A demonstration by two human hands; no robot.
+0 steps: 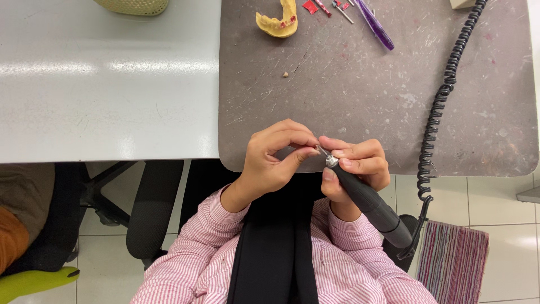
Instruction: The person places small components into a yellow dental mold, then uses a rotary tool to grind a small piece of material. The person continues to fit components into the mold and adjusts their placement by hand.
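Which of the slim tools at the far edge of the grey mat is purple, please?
The purple tool, the longest one, lying slanted at the right of the group; the smaller tools beside it are red and metal.

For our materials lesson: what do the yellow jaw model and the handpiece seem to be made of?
Jaw model: probably dental plaster or stone; matte, chalky yellow. Handpiece in the right hand: dark matte body, likely plastic or coated metal, with a shiny metal tip.

one black handpiece (pixel 368 200), one yellow jaw cast (pixel 278 21), one purple tool (pixel 374 23), one coiled cord (pixel 441 95).
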